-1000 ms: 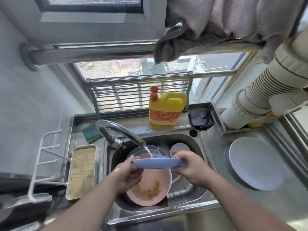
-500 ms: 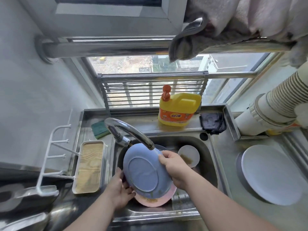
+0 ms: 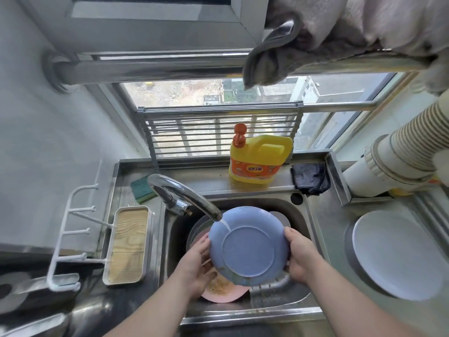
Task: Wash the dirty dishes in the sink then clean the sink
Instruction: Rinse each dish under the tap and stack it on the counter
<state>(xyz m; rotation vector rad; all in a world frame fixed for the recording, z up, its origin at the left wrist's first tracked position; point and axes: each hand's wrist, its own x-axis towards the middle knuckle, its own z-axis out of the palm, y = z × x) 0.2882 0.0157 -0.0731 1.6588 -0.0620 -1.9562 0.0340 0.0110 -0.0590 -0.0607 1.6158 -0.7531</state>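
Tilted further since a moment ago, blue plate (image 3: 249,246) shows its underside to the tap stream, gripped by left hand (image 3: 195,266) and right hand (image 3: 300,257) over the sink (image 3: 308,229); food-caked pink plate (image 3: 222,289) below still unwashed, sink uncleaned

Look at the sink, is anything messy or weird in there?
Yes. The pink plate lying in the sink has brownish food residue stuck on it. The blue plate held under the tap also has a dirty smear along its lower rim. Nothing looks broken or spilled.
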